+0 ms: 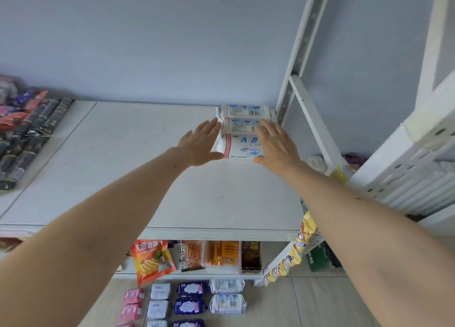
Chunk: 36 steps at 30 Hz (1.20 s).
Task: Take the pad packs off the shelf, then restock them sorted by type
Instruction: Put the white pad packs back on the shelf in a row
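Three white ABC pad packs stand in a row at the back right of the white shelf (152, 179). The front pack (242, 146) shows blue ABC letters; the middle pack (242, 126) and the rear pack (247, 110) show barcodes. My left hand (200, 143) lies flat against the left side of the front pack, fingers straight. My right hand (275, 144) presses flat on the right part of that pack. On the floor below lie pink packs (133, 303), white ABC packs (158, 299), purple packs (192, 297) and white barcode packs (227, 296) in columns.
Dark and colourful snack packets (27, 130) fill the shelf's left end. A white upright post (299, 56) rises just right of the packs. The lower shelf holds an orange chip bag (150, 260) and snack boxes (221, 255). A yellow packet strip (299, 245) hangs at the right.
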### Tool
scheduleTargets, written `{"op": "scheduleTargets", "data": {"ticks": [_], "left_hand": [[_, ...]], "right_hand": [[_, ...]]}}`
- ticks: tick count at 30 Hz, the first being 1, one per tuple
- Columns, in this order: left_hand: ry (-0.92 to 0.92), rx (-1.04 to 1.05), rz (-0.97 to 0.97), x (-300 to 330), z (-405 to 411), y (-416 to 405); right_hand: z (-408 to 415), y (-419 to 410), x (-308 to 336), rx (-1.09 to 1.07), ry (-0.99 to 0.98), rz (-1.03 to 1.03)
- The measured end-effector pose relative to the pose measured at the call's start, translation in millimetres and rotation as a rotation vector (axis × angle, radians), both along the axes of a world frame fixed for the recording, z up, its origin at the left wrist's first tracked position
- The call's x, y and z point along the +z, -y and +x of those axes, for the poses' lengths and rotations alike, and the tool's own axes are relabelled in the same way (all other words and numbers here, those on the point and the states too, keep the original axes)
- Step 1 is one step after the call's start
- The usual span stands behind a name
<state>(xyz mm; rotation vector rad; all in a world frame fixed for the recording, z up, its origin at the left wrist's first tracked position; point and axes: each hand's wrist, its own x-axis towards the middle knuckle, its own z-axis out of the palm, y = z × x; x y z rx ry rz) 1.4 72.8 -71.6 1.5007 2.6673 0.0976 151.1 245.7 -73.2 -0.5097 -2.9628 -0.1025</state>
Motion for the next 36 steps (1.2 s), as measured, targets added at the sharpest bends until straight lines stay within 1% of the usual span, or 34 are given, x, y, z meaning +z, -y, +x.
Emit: {"op": "scheduleTargets", "data": {"ticks": [4, 11, 16, 21, 24, 27, 31, 36], "left_hand": [[-0.019, -0.003, 0.008, -7.4, 29.5, 34.6], [-0.049, -0.104, 0.033, -34.2, 88.1, 113.4], [-0.033, -0.151, 0.195, -66.2, 134.1, 158.6], [-0.032, -0.215, 0.303, -118.3, 172.3, 181.8], [0.013, -0.229, 0.327, -159.8, 192.7, 189.4], [0.068, -0.218, 0.330, -216.1, 209.3, 194.7], [0.139, -0.214, 0.275, -311.5, 227.2, 202.7], [0.295, -0.087, 0.195, -435.4, 244.0, 209.3]], "right_hand": [[34.4, 42.9, -13.9, 0.067, -0.090, -0.006], [98.4, 124.9, -48.0, 0.064, -0.220, -0.002], [141.5, 176.6, -78.7, 0.091, -0.313, -0.011], [177.1, 204.1, -122.1, 0.141, -0.322, -0.057], [196.5, 208.4, -159.8, 0.168, -0.295, -0.094], [214.5, 203.8, -212.5, 0.179, -0.277, -0.146], [237.8, 190.1, -302.5, 0.144, -0.220, -0.192], [251.3, 173.1, -432.8, 0.140, -0.088, -0.235]]}}
